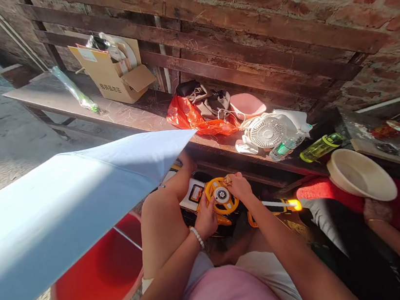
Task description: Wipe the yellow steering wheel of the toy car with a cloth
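Note:
A yellow toy steering wheel [221,195] sits on a white and black toy car [192,192] just under the bench. My left hand [206,219] grips the wheel's lower left rim, and a white bead bracelet [197,236] circles that wrist. My right hand [238,185] is closed on the wheel's upper right rim. My bare knee [160,214] is raised to the left of the toy. An orange and black toy piece [277,206] lies to the right of the wheel.
A wooden bench [45,94] along the brick wall carries a cardboard box [112,73], red plastic bag [195,116], white fan [266,132] and bottles [319,147]. Another person's hand [376,210] holds a cream bowl [360,175] at right. A red basin [95,277] and blue sheet [64,212] sit left.

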Tool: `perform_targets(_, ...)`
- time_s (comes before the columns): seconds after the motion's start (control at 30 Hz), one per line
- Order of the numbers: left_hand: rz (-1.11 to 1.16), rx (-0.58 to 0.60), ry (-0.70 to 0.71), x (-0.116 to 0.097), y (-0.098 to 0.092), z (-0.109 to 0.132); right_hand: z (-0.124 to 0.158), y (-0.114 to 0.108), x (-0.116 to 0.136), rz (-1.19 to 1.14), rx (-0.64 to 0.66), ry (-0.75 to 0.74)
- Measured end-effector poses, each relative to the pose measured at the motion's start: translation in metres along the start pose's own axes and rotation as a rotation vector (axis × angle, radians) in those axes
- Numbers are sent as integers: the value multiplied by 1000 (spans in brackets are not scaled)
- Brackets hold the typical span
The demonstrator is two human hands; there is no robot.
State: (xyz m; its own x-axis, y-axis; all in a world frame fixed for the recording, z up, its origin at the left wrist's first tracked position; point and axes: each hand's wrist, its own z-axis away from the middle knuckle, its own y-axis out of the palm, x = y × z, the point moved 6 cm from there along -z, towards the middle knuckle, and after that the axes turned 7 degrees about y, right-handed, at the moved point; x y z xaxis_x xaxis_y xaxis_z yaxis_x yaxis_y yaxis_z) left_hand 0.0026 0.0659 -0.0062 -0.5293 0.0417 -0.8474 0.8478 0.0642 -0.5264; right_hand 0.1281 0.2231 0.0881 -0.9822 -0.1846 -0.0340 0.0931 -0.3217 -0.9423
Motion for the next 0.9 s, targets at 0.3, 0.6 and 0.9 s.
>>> perform_targets(0.3,88,-26,-4,7,-1,-3,77,49,-20,-139,15,229)
perform_targets(0.6,227,-89,-24,11,-10,-5,101,46,-30,-239,64,40)
perform_targets(0.9,1117,-269,-652,25,-26,-6,48,7,74,-202,-82,-225)
